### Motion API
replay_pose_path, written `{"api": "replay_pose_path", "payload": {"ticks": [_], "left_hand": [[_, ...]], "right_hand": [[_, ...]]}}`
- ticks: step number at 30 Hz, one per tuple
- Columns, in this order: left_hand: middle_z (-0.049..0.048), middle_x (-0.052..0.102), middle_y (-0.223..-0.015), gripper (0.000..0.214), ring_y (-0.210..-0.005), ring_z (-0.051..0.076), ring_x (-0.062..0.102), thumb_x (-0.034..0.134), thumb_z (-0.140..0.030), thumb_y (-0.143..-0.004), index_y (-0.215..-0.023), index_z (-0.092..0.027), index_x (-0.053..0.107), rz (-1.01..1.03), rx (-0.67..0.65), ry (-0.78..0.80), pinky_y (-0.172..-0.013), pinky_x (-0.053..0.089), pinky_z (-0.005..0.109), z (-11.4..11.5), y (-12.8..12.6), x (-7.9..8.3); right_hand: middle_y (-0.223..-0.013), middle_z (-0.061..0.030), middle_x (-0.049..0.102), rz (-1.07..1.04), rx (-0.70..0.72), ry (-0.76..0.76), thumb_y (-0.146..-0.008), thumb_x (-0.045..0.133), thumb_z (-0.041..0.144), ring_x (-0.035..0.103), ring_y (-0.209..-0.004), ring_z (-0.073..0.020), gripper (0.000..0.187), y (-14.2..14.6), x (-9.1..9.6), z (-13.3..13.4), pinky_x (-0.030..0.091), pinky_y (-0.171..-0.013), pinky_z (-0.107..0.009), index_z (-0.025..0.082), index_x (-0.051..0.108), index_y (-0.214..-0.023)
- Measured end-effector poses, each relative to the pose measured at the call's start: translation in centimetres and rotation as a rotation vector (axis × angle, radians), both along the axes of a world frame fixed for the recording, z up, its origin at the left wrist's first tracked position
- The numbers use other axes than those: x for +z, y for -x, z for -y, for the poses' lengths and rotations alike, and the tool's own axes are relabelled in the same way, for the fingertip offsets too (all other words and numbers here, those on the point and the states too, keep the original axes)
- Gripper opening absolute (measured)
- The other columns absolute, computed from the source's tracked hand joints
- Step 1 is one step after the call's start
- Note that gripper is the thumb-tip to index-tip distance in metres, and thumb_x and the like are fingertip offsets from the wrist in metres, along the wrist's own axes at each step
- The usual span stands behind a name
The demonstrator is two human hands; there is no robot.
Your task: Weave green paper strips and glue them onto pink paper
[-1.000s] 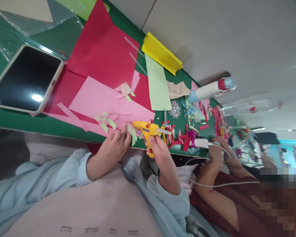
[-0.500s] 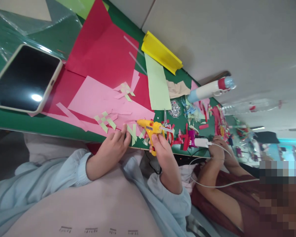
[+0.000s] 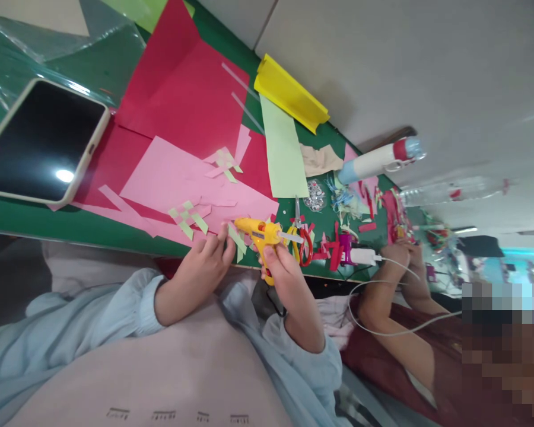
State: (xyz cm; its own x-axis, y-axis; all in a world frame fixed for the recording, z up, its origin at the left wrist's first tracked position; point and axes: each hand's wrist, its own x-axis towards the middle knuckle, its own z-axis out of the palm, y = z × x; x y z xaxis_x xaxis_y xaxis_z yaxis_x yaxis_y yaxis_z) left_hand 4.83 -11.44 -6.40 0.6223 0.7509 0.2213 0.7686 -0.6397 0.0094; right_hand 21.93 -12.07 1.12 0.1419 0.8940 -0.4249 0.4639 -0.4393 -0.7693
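My right hand (image 3: 281, 270) is closed round the grip of a yellow glue gun (image 3: 258, 232). Its nozzle points left, at pale green paper strips (image 3: 238, 242) lying at the near edge of the green table (image 3: 71, 228). My left hand (image 3: 204, 261) has its fingers together, pinching and pressing those strips just beside the nozzle. A small woven piece of green and pink strips (image 3: 187, 216) lies a little to the left on a pink sheet (image 3: 169, 178). A second woven piece (image 3: 225, 160) lies farther back.
A dark-screened tablet (image 3: 40, 142) lies at the left. Red paper (image 3: 191, 95), a pale green sheet (image 3: 282, 151) and yellow folded card (image 3: 289, 95) lie behind. Scissors (image 3: 300, 237), paper scraps and a bottle (image 3: 378, 160) are to the right, where another person's hands (image 3: 400, 261) are by a white plug (image 3: 362, 256).
The glue gun drew away to the right half a second ago and has come back left, its nozzle now close to my left fingertips. The other person's hands shifted slightly.
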Motion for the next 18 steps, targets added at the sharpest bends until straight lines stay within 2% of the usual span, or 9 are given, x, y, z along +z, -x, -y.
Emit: {"api": "replay_pose_path", "payload": {"ticks": [4,10,14,18], "left_hand": [[0.0266,0.055,-0.135,0.04,-0.088,0.027,0.058,0.038,-0.003,-0.086,-0.12,-0.002,0.059,0.052,0.01,0.053,-0.068,0.047,0.038,-0.02,-0.07,0.14],[0.025,0.055,-0.136,0.041,-0.089,0.027,0.058,0.038,-0.004,-0.087,-0.123,-0.004,0.058,0.052,0.019,0.054,-0.069,0.048,0.039,0.05,-0.17,-0.17],[0.027,0.054,-0.136,0.04,-0.087,0.027,0.058,0.039,-0.003,-0.086,-0.121,-0.001,0.058,0.017,0.002,0.01,-0.068,0.048,0.038,0.04,-0.1,-0.19],[0.0276,0.055,-0.135,0.039,-0.087,0.027,0.059,0.039,-0.003,-0.087,-0.12,-0.002,0.059,0.056,0.008,0.043,-0.067,0.048,0.038,-0.02,-0.06,0.01]], "right_hand": [[-0.077,-0.0019,0.055,0.067,-0.009,-0.03,-0.091,0.045,0.054,0.049,-0.062,-0.0156,0.035,-0.14,-0.25,0.09,0.044,-0.059,-0.03,0.024,0.061,-0.096],[-0.084,-0.0026,0.057,-0.005,0.023,0.004,-0.091,0.045,0.054,0.051,-0.064,-0.0153,0.035,0.0,-0.4,0.06,0.046,-0.058,-0.028,0.024,0.06,-0.098],[-0.073,-0.0006,0.052,0.045,-0.031,-0.026,-0.09,0.047,0.055,0.049,-0.06,-0.0147,0.035,-0.33,-0.14,-0.06,0.044,-0.058,-0.029,0.022,0.059,-0.091],[-0.074,-0.0009,0.053,-0.041,-0.101,-0.023,-0.088,0.047,0.059,0.049,-0.058,-0.015,0.039,-0.84,0.1,-0.07,0.044,-0.057,-0.03,0.022,0.059,-0.093]]}}
